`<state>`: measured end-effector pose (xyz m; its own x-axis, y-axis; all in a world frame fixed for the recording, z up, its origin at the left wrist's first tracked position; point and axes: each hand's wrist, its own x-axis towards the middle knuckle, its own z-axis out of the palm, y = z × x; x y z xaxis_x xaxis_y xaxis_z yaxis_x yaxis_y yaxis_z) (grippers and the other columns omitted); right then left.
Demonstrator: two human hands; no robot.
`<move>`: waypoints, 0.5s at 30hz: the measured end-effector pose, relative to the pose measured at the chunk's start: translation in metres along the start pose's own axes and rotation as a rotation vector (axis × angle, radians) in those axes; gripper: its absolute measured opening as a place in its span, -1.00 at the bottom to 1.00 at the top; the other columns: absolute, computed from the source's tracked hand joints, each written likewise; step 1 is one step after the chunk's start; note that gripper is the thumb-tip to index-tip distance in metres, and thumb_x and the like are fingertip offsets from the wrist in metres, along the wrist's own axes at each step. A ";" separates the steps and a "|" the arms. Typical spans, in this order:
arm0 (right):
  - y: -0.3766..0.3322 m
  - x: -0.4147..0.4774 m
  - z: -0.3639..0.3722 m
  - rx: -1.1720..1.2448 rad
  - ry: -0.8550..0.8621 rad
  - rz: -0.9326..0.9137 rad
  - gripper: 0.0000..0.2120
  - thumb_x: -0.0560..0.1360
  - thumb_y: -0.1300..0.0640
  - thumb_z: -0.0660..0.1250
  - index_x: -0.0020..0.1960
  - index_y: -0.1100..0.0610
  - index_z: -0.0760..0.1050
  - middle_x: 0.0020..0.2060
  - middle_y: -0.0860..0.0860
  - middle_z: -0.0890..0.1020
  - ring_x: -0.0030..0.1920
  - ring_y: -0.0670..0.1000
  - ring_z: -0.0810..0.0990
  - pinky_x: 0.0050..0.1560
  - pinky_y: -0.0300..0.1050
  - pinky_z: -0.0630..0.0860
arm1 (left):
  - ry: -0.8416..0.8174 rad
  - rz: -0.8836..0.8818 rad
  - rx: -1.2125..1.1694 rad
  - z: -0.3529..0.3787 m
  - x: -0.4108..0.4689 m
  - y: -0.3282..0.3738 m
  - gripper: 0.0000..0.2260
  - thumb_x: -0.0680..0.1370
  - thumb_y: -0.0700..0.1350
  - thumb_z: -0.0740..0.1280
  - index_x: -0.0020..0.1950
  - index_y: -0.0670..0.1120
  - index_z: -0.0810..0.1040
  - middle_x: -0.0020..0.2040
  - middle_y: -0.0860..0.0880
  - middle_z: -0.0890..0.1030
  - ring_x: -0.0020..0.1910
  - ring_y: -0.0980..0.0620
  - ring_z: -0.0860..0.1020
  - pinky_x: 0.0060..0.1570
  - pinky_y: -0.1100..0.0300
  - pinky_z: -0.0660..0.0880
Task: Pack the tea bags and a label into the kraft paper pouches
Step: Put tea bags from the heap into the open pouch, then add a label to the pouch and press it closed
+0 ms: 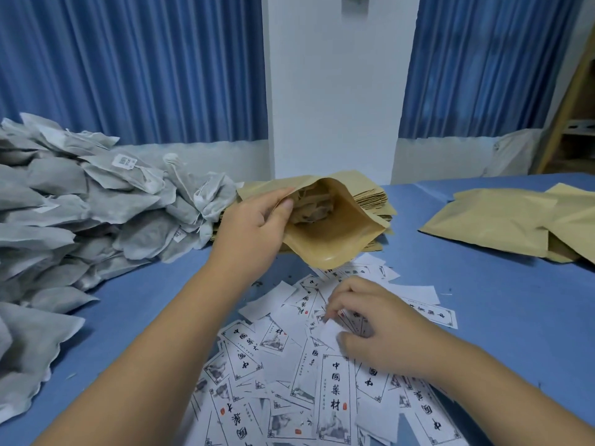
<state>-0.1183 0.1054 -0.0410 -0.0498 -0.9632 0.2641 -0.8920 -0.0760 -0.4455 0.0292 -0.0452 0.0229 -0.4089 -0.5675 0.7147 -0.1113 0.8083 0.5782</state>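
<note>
At the blue-covered bench (483, 300) the person's left hand (254, 220) holds up a tan kraft paper pouch (335, 239) with its mouth wide open. The grip of this hand pinches the upper edge of the mouth between thumb and fingers. Inside the pouch I can see some pale tea bags (312, 207), so the filling step looks done for this one.

The right hand (380, 326) is down on the spread of white printed paper labels (335, 391) close to the person. Its grip is pressed together on the corner of one small white label (331, 331), which lies on the spread, not yet lifted clear. In my judgement this pouch lacks only its label.

At the right, well apart, lie a few plump kraft pouches (489, 223) that seem packed. Much is left, however. There is a big heap of grey cloth tea bags (80, 201) at the left, and a thick stack of flat empty kraft pouches (376, 201) behind the open one.
</note>
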 end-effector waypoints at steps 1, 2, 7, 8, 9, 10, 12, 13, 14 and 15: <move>0.000 0.000 0.000 0.028 0.021 0.014 -0.83 0.42 0.08 0.33 -0.01 -0.12 0.52 0.03 -0.23 0.43 0.00 -0.19 0.44 0.01 -0.26 0.41 | -0.003 -0.005 -0.003 0.000 0.000 0.000 -0.75 0.59 -0.09 0.23 0.15 0.12 0.64 -0.19 0.42 0.57 -0.18 0.42 0.49 -0.19 0.57 0.31; -0.001 -0.001 0.000 0.055 0.045 0.030 -0.87 0.41 0.09 0.33 -0.08 -0.10 0.50 -0.01 -0.19 0.44 -0.08 -0.16 0.45 -0.07 -0.24 0.42 | -0.009 -0.013 -0.007 0.000 0.000 0.000 -0.75 0.60 -0.10 0.23 0.15 0.12 0.64 -0.17 0.41 0.58 -0.17 0.42 0.50 -0.19 0.57 0.31; -0.003 -0.004 -0.011 0.165 0.136 0.055 -0.80 0.44 0.19 0.39 -0.25 -0.07 0.47 -0.19 -0.23 0.53 -0.18 -0.20 0.48 -0.20 -0.40 0.35 | -0.042 -0.068 -0.025 -0.001 -0.001 -0.002 -0.76 0.61 -0.12 0.24 0.17 0.12 0.63 -0.28 0.42 0.56 -0.21 0.42 0.50 -0.22 0.57 0.32; -0.005 -0.006 -0.016 0.171 0.154 0.056 -0.79 0.44 0.20 0.40 -0.26 -0.06 0.47 -0.23 -0.24 0.53 -0.21 -0.20 0.47 -0.23 -0.40 0.34 | -0.044 -0.078 -0.030 0.000 -0.001 -0.002 -0.76 0.61 -0.10 0.25 0.18 0.12 0.63 -0.25 0.43 0.57 -0.17 0.43 0.50 -0.20 0.57 0.33; -0.006 -0.007 -0.020 0.166 0.180 0.055 -0.79 0.43 0.21 0.41 -0.26 -0.06 0.48 -0.26 -0.23 0.53 -0.24 -0.18 0.47 -0.25 -0.41 0.34 | -0.047 -0.088 -0.035 -0.001 -0.001 -0.002 -0.76 0.61 -0.09 0.25 0.19 0.12 0.63 -0.19 0.43 0.59 -0.13 0.43 0.51 -0.16 0.57 0.34; -0.008 -0.009 -0.024 0.151 0.215 0.042 -0.79 0.43 0.22 0.41 -0.26 -0.05 0.47 -0.27 -0.20 0.52 -0.25 -0.15 0.47 -0.25 -0.41 0.34 | -0.053 -0.096 -0.041 0.000 -0.001 -0.002 -0.76 0.61 -0.08 0.25 0.20 0.13 0.62 -0.13 0.43 0.59 -0.09 0.44 0.51 -0.12 0.56 0.35; -0.017 -0.012 -0.033 0.114 0.338 -0.024 -0.76 0.43 0.26 0.41 -0.25 -0.05 0.46 -0.28 -0.13 0.52 -0.28 -0.07 0.49 -0.24 -0.44 0.35 | -0.067 -0.120 -0.075 0.000 0.000 -0.002 -0.76 0.59 -0.04 0.26 0.20 0.15 0.61 -0.05 0.39 0.60 -0.04 0.36 0.55 0.03 0.36 0.47; -0.023 -0.013 -0.038 0.090 0.426 -0.071 -0.76 0.43 0.28 0.41 -0.24 -0.02 0.46 -0.28 -0.11 0.52 -0.28 -0.06 0.50 -0.26 -0.42 0.35 | -0.075 -0.140 -0.102 0.000 0.000 -0.001 -0.76 0.57 0.01 0.25 0.20 0.15 0.61 -0.03 0.34 0.62 -0.02 0.28 0.58 0.07 0.19 0.53; -0.030 -0.013 -0.043 0.051 0.527 -0.124 -0.78 0.43 0.30 0.39 -0.23 0.01 0.45 -0.29 -0.10 0.51 -0.28 -0.07 0.50 -0.27 -0.39 0.36 | -0.080 -0.158 -0.123 0.001 0.000 0.000 -0.73 0.54 0.06 0.24 0.20 0.15 0.60 -0.01 0.28 0.63 0.01 0.18 0.60 0.07 0.06 0.56; -0.038 -0.012 -0.048 -0.003 0.628 -0.181 -0.81 0.42 0.31 0.36 -0.23 0.05 0.45 -0.29 -0.10 0.51 -0.27 -0.09 0.50 -0.27 -0.37 0.37 | -0.081 -0.167 -0.138 0.001 0.001 0.000 -0.68 0.52 0.10 0.21 0.21 0.15 0.60 0.01 0.23 0.64 0.04 0.12 0.60 0.08 -0.01 0.57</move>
<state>-0.1056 0.1318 0.0134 -0.1507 -0.6014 0.7846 -0.9121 -0.2214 -0.3449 0.0284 -0.0453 0.0231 -0.4669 -0.6728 0.5739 -0.0608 0.6719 0.7382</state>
